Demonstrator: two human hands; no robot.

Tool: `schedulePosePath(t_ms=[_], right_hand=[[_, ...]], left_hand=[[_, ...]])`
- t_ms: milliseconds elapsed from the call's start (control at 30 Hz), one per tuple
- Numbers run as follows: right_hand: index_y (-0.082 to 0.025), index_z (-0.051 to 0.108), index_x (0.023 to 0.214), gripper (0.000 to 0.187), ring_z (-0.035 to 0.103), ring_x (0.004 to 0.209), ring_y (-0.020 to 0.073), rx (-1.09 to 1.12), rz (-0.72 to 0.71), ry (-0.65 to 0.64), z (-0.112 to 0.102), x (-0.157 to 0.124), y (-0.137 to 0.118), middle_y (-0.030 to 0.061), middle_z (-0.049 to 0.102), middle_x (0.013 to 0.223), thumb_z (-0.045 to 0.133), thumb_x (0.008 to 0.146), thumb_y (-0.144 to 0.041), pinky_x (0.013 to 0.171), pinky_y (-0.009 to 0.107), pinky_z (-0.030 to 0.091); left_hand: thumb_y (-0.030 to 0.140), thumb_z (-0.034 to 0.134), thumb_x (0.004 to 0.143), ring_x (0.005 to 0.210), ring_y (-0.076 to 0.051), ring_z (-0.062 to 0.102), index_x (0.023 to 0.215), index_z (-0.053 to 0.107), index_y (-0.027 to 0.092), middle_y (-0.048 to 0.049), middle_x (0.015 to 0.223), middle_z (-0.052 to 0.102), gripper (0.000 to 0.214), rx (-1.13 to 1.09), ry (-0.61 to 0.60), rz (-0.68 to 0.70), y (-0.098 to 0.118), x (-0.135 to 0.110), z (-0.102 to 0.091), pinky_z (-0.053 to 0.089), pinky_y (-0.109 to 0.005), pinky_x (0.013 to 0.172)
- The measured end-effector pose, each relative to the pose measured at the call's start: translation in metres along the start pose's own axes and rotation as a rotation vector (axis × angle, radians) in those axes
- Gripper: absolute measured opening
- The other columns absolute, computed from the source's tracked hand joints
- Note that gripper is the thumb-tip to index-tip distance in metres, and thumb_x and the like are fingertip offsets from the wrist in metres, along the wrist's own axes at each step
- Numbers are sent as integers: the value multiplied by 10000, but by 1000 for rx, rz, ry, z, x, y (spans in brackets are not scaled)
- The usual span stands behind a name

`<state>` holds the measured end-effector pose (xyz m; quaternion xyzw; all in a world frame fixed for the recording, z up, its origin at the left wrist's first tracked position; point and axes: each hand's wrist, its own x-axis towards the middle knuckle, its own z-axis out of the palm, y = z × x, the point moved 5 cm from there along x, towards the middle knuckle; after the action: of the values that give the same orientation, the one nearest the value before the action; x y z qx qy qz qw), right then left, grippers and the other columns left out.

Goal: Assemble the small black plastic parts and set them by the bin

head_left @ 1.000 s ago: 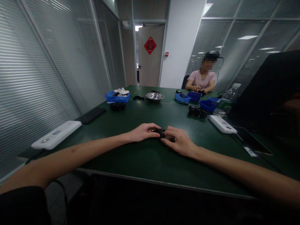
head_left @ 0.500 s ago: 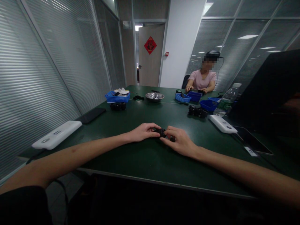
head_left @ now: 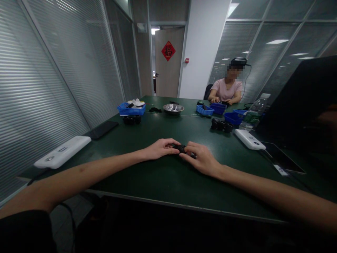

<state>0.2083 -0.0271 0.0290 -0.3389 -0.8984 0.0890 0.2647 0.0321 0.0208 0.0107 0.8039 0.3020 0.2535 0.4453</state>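
A small black part (head_left: 180,148) rests on the dark green table (head_left: 168,179), pinched between both my hands. My left hand (head_left: 160,148) grips its left side with thumb and fingers. My right hand (head_left: 201,160) grips its right side, and a second dark bit shows under its fingers. Both forearms stretch out over the table's near edge.
A white device (head_left: 63,151) and a dark phone (head_left: 102,129) lie at left. Blue bins (head_left: 131,109), a metal bowl (head_left: 173,108) and black parts (head_left: 222,125) sit farther back. Right: white device (head_left: 249,139), water bottle (head_left: 255,111), tablet (head_left: 283,161). A person (head_left: 227,90) sits at the far end.
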Motion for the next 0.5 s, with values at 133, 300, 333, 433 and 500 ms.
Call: schedulePosePath(t_ms=[133, 300, 333, 433, 500], right_hand=[[-171, 656, 903, 86, 555, 747, 160, -16, -3, -8, 2, -1, 2, 36, 602, 887, 634, 982, -199, 637, 285, 405], [-177, 658, 896, 104, 557, 746, 159, -4, -14, -4, 1, -1, 3, 33, 608, 886, 641, 984, -229, 640, 289, 411], [-178, 656, 875, 149, 554, 737, 158, -1, -12, -5, 1, -1, 2, 31, 605, 874, 632, 997, -261, 637, 290, 411], [-176, 642, 834, 223, 545, 723, 154, -11, -11, -4, 1, -1, 1, 30, 594, 851, 599, 1021, -291, 630, 290, 405], [-173, 645, 865, 157, 547, 731, 157, -24, -15, 0, 2, -1, 2, 33, 597, 867, 611, 1004, -238, 631, 289, 404]], left_hand=[[399, 707, 915, 762, -138, 557, 1266, 651, 139, -20, 904, 651, 440, -19, 4, -11, 0, 0, 0, 419, -263, 683], [405, 711, 905, 782, -148, 576, 1259, 656, 148, -24, 912, 663, 440, -3, 11, -20, -1, 0, 0, 431, -270, 701], [403, 710, 905, 787, -149, 576, 1260, 656, 148, -25, 919, 662, 441, 3, 7, -17, -1, 0, 0, 432, -271, 706], [391, 707, 906, 818, -152, 583, 1266, 650, 144, -35, 974, 668, 440, 2, 1, -10, 1, 0, 0, 438, -276, 727], [379, 704, 910, 821, -150, 584, 1270, 646, 146, -39, 995, 673, 433, -4, -3, -13, 1, 0, 0, 439, -277, 731]])
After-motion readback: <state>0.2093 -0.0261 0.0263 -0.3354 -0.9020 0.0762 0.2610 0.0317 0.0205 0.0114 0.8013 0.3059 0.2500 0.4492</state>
